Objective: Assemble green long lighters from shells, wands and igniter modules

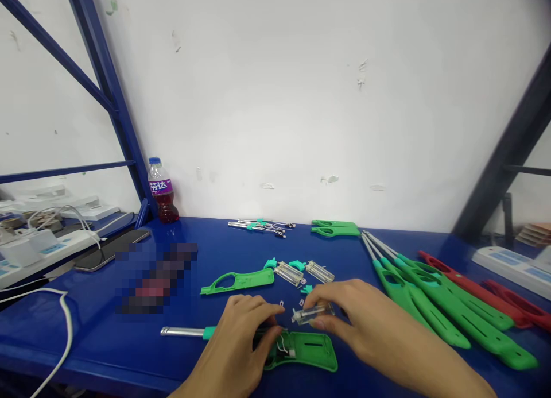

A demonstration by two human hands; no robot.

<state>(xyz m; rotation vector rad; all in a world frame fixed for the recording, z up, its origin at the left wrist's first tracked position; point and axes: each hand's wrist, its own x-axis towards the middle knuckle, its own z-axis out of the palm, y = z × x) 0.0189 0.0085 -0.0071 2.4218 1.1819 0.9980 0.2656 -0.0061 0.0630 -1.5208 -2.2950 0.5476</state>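
Observation:
My left hand (241, 340) presses its curled fingers on an open green lighter shell (307, 352) lying near the front edge of the blue table (107, 340); a metal nozzle tube (181, 331) sticks out of it to the left. My right hand (357, 315) pinches a clear plastic fuel cartridge (310, 313) just above the shell. Tiny loose parts (282, 302) lie between my fingertips. Beyond them rest another green shell half (239, 282) and two clear cartridges with teal caps (301, 270).
Assembled green long lighters (434, 300) and red ones (482, 289) lie at the right. A green shell (334, 229) and metal tubes (260, 225) sit by the white wall, a purple-labelled bottle (162, 190) at back left. A phone (109, 251), chargers and a white cable (64, 323) lie left.

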